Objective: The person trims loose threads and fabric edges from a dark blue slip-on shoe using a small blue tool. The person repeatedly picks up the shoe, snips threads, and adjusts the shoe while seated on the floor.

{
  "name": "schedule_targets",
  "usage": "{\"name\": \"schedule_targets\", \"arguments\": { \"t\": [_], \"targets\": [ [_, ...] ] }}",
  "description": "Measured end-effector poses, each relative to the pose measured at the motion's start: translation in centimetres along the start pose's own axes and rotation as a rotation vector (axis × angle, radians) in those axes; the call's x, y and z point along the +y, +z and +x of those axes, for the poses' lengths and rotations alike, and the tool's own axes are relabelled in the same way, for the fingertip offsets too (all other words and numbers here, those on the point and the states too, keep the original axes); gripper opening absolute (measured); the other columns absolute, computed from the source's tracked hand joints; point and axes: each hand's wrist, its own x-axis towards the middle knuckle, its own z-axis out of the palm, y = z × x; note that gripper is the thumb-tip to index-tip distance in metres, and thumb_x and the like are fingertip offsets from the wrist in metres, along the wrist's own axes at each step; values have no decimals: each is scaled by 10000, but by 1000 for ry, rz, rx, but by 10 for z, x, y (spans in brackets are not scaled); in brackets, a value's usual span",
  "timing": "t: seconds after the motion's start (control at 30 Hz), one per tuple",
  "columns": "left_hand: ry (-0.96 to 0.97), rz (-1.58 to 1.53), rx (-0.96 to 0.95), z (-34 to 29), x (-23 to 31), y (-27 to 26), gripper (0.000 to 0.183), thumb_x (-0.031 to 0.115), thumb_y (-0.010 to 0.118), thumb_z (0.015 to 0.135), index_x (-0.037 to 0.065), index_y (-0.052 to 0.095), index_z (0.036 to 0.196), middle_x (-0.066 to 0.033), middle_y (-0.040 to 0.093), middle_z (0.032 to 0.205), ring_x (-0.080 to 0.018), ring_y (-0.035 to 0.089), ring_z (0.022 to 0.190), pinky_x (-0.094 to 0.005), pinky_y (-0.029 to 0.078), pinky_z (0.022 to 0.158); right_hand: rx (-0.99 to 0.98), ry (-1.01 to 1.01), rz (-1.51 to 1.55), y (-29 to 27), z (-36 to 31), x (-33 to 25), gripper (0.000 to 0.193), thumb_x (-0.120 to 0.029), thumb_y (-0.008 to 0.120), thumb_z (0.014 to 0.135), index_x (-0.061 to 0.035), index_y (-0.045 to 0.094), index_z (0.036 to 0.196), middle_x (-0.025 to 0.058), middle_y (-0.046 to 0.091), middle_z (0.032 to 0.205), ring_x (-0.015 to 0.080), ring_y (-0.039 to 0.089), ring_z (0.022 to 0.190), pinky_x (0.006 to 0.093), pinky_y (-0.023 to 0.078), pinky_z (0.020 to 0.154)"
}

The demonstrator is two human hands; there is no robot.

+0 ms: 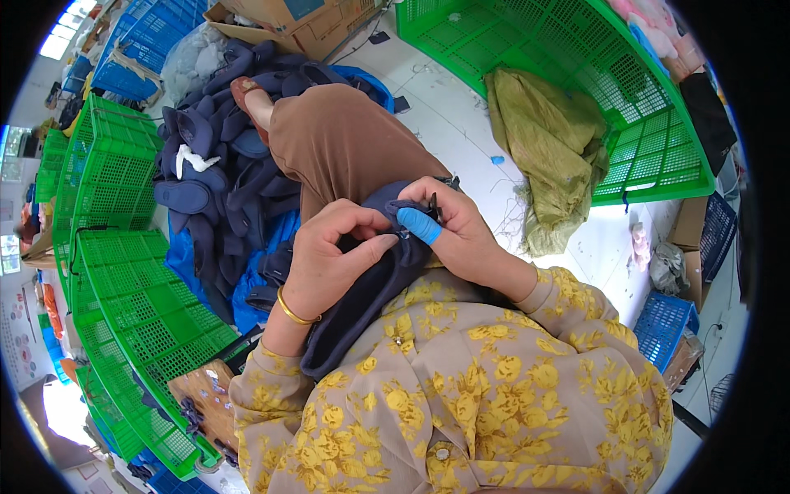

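Note:
A navy fabric slipper [350, 317] lies across my lap, its far end raised between both hands. My left hand [325, 251], with a gold bangle at the wrist, pinches the slipper's edge between thumb and fingers. My right hand [465, 235] is closed on the same edge from the other side, and its thumb wears a blue cover [420, 224]. A small dark metal piece [434, 206] sticks up beside the right index finger; its kind is hard to make out. The fingertips nearly meet, hiding part of the fabric.
A heap of navy slippers [234, 165] lies on blue sheeting ahead to the left, beside my raised knee. Green plastic crates [148, 284] line the left side. Another large green crate [658, 152] stands at the right, with an olive sack [543, 140] against it.

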Motion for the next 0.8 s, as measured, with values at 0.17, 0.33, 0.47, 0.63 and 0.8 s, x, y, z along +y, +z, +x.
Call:
{"name": "schedule_targets", "arguments": {
  "t": [0.17,0.33,0.47,0.63,0.8],
  "targets": [
    [25,19,-73,1,1,1,51,38,697,843,6,659,857,-5,563,813,-87,509,730,-229,399,663,-11,-19,-63,-2,-1,1,87,-46,592,943,-35,562,1024,-8,538,882,51,471,785,212,418,695],
    [30,-78,-291,5,2,-9,109,95,657,901,18,611,838,-5,511,832,-95,464,728,-227,384,673,-15,-25,-130,-3,-3,1,120,-39,598,922,-39,569,1038,11,540,867,82,495,774,231,429,700],
    [27,-94,-351,4,0,-13,104,101,630,927,24,579,881,-5,490,873,-97,447,769,-223,379,708,-10,-60,-146,-3,-5,4,135,-63,621,919,-42,580,1046,18,547,863,89,502,772,237,431,701],
    [-70,-187,-257,-2,-5,-12,95,100,606,947,22,552,944,-7,504,949,-90,452,847,-217,389,770,-137,-174,-236,-15,-6,3,157,-69,640,924,-44,606,1075,9,584,918,77,523,811,235,438,724],
    [-186,-377,-201,-4,-4,-8,68,68,610,933,32,562,965,-11,530,1017,-86,480,910,-220,409,839,-30,-105,-9,-9,-7,6,143,-41,610,946,-34,605,1089,4,591,998,69,520,878,223,427,779]
  ]
}}
